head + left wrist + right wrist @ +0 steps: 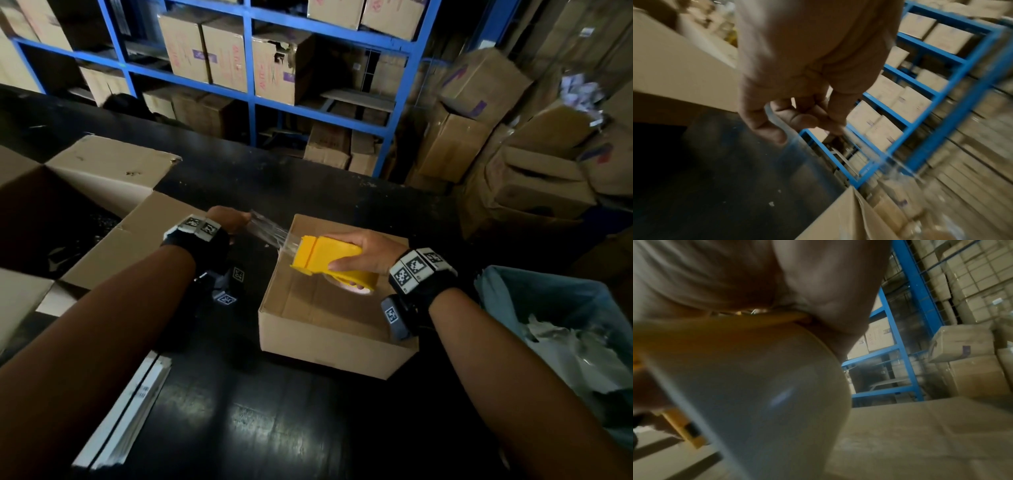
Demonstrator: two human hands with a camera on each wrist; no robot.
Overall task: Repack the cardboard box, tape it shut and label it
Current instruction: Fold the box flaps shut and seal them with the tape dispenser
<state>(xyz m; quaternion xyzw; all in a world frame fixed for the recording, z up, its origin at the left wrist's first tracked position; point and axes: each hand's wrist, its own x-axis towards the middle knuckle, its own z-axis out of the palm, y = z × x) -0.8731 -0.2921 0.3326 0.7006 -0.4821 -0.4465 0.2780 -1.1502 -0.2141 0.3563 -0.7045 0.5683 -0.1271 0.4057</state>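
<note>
A small closed cardboard box [322, 318] sits on the black table [274, 411]. Over its top my right hand [359, 253] grips a yellow tape dispenser [325, 255], and the clear tape roll [756, 394] fills the right wrist view. A strip of clear tape [269, 231] stretches from the dispenser's front to my left hand [227, 219], which pinches the strip's free end beyond the box's far left corner. In the left wrist view the left hand [818, 120] has thumb and fingers pressed together, with the blurred tape [890, 165] running down to the box corner [842, 214].
A large open cardboard box [85, 212] lies at the left of the table. A stack of white sheets [126, 411] rests at the front left. A bin lined with a blue bag [561, 329] stands at the right. Blue shelving [253, 85] with cartons runs behind the table.
</note>
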